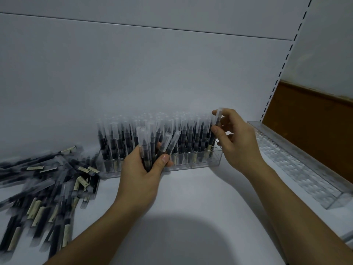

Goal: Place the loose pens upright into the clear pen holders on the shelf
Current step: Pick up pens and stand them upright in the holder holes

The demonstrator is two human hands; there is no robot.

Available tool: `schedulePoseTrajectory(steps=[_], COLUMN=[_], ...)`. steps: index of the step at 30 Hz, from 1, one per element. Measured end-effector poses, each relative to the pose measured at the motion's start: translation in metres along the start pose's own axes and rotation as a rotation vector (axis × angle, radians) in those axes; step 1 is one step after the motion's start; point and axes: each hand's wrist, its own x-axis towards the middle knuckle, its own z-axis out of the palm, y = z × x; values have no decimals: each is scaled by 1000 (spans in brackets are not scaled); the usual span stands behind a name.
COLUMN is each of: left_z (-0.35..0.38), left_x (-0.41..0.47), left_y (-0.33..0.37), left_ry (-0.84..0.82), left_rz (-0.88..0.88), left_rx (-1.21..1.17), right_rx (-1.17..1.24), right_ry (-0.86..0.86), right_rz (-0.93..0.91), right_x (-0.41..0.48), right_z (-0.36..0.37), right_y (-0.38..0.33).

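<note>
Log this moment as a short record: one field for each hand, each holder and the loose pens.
left hand: grips a bundle of pens, caps up, in front of the filled holder
right hand: pinches a single pen upright at the filled holder's right end
filled holder: clear, packed with upright pens
second holder: clear, to the right, no pens seen in it
loose pens: piled flat on the shelf, left of the filled holder
</note>
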Motion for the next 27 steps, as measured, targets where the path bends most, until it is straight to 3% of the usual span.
schedulePoseTrajectory(steps=[19,22,25,27], left_z=[0,0,2,3], left_x=[1,1,2,1], left_y=[-2,-2,-2,-2], left_ry=[-9,-10,-12,-16], left_rz=[-41,-42,-69,-66], left_rx=[-124,-143,-194,-218], right_rx=[-125,-128,-34,180], right_ry=[49,150,263,139], right_rz=[51,33,-145,-126], right_x=[-7,-8,-16,-25], right_z=[8,7,14,26], right_y=[-7,-13,-30,-40])
